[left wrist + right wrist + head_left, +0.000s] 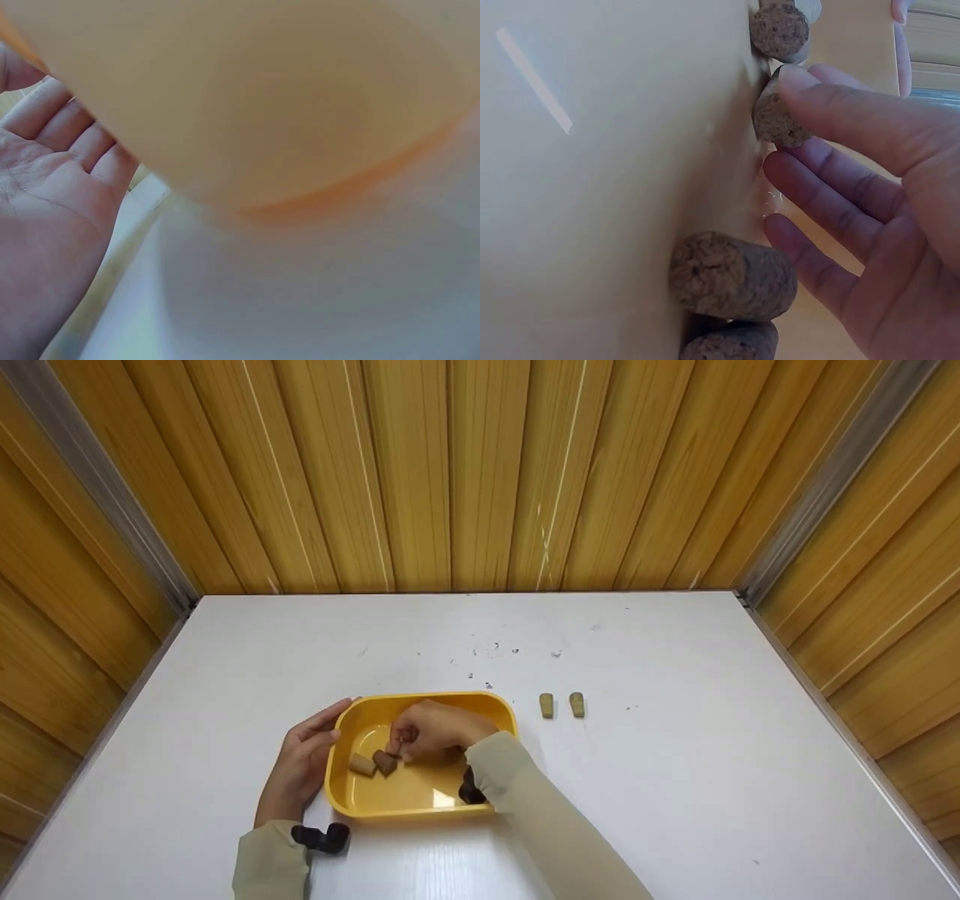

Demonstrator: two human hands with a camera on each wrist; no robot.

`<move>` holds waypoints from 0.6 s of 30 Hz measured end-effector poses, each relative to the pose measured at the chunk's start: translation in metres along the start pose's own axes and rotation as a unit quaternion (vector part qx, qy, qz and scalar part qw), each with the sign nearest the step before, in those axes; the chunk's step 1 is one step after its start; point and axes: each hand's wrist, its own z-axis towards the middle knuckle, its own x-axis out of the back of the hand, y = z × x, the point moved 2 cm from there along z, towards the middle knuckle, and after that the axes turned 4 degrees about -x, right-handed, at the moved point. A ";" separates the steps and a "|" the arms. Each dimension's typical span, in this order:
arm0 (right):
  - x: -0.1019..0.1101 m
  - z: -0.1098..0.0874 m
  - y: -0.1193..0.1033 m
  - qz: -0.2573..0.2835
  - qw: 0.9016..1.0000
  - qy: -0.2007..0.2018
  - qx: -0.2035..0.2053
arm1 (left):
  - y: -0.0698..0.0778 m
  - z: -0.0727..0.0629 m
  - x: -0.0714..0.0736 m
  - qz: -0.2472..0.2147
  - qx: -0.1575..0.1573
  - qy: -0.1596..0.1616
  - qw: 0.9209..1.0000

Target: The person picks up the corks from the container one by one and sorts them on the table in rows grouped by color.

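A yellow plastic tub [412, 813] stands on the white table. My left hand [304, 761] lies along its left wall, fingers extended outside and thumb touching the rim; in the left wrist view the palm [45, 195] faces the blurred tub wall [300, 112]. Inside the tub, my right hand [439, 727] pinches a cork [780, 120] between thumb and forefinger, low over the floor. Just beyond lie a brown cork [385, 763] and a lighter cork [362, 765]. Two more corks, one of them a speckled cork [731, 277], rest under the palm, mostly hidden in the head view.
On the table right of the tub, a tan cork [547, 706] and a second tan cork [577, 705] lie side by side. Small dark marks [496, 646] spot the table behind the tub. Wood-patterned walls [480, 472] enclose the back and sides.
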 end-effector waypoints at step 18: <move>0.008 -0.010 0.005 0.063 0.997 -0.021 -0.051 | 0.002 -0.001 -0.001 0.002 -0.015 -0.019 1.000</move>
